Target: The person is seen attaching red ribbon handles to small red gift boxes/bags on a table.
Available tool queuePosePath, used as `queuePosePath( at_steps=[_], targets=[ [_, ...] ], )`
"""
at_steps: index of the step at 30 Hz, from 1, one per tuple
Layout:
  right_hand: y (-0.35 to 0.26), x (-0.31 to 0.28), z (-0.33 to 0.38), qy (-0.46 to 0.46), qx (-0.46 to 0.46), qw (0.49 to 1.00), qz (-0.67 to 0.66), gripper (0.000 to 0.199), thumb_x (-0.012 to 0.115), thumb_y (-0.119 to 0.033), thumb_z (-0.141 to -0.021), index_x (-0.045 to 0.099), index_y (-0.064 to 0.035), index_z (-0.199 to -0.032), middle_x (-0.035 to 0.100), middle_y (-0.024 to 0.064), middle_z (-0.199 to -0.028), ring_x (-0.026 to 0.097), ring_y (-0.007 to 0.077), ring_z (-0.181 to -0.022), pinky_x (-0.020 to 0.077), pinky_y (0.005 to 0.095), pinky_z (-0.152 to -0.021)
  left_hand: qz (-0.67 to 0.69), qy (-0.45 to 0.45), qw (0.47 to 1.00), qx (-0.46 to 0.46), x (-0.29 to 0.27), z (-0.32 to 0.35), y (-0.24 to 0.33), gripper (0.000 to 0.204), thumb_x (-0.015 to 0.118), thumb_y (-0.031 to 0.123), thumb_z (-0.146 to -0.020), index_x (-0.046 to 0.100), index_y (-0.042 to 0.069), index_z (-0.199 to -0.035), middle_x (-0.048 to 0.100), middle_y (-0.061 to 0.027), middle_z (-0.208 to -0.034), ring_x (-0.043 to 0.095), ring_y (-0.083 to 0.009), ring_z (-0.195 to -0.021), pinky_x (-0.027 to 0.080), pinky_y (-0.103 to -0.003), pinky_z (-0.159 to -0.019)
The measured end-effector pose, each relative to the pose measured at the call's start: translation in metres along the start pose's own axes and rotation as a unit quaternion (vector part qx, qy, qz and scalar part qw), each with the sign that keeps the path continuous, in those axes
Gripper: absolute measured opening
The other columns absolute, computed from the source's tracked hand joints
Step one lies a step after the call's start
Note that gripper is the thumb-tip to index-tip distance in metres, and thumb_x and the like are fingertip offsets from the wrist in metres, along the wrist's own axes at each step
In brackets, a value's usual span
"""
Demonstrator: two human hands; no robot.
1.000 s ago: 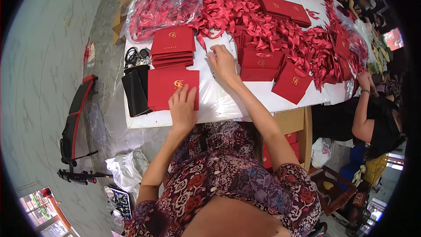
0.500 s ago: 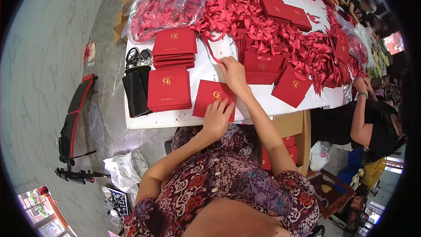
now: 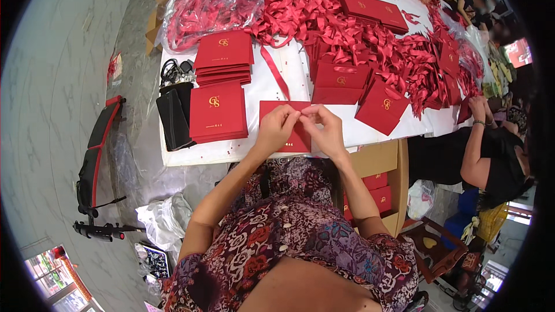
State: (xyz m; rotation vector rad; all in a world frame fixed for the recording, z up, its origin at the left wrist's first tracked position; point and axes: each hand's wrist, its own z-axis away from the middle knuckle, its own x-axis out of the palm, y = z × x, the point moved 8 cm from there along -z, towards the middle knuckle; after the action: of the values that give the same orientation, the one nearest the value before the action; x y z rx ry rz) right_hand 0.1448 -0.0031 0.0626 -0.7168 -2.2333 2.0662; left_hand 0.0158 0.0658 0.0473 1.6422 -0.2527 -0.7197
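On the white table, left hand has joined right hand, both pinching one red envelope.

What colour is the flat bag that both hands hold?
The flat bag is red; the head view shows it.

Red folded card under my fingers, centre of frame. Left of it, two stacks of red cards with gold emblems. Black pouches further left. White table cover. Shiny red ribbons heaped across upper frame. My dress dark, with red, white, purple floral print. Brown cardboard box lower right.
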Motion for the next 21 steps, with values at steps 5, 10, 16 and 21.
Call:
queuePosePath(
  at_steps=[5,10,16,21],
  targets=[
    [0.031,0.002,0.004,-0.02,0.136,0.964,-0.227,0.01,0.065,-0.005,-0.094,0.065,0.0006,-0.102,0.066,0.0014,-0.089,0.061,0.0065,-0.081,0.0496,0.0216,-0.077,0.276,-0.058,0.956,-0.084,0.039,0.003,-0.027,0.016,0.053,0.015,-0.102,0.061,0.002,-0.101,0.059,0.001,-0.081,0.053,-0.0049,-0.071,0.045,-0.02,-0.062],
    [0.003,-0.047,0.006,0.046,0.04,0.959,-0.276,0.004,0.057,-0.005,-0.097,0.058,-0.0012,-0.098,0.065,0.0066,-0.091,0.061,0.0119,-0.083,0.0508,0.0289,-0.081,0.221,-0.002,0.974,-0.042,0.026,0.013,-0.011,0.015,0.059,0.006,-0.096,0.058,0.002,-0.111,0.059,-0.0031,-0.084,0.054,-0.008,-0.069,0.045,-0.022,-0.062],
    [-0.053,-0.079,0.022,-0.189,-0.082,0.817,-0.538,0.013,0.065,-0.013,-0.094,0.061,-0.0016,-0.089,0.06,0.0062,-0.08,0.054,0.0132,-0.069,0.0451,0.0262,-0.064,-0.254,0.096,0.951,0.149,-0.007,-0.001,-0.008,0.041,0.073,0.011,-0.078,0.059,0.003,-0.115,0.059,-0.0139,-0.111,0.053,-0.0335,-0.106,0.043,-0.044,-0.088],
    [-0.022,-0.043,0.005,-0.166,0.048,0.963,-0.205,0.011,0.068,-0.008,-0.09,0.07,0.0016,-0.095,0.066,0.0087,-0.087,0.062,0.0164,-0.075,0.0496,0.0266,-0.067,-0.363,0.048,0.92,0.141,0.002,-0.01,-0.026,0.057,0.079,0.024,-0.074,0.06,0.004,-0.124,0.058,-0.012,-0.116,0.048,-0.0324,-0.112,0.037,-0.045,-0.094]
  ],
)
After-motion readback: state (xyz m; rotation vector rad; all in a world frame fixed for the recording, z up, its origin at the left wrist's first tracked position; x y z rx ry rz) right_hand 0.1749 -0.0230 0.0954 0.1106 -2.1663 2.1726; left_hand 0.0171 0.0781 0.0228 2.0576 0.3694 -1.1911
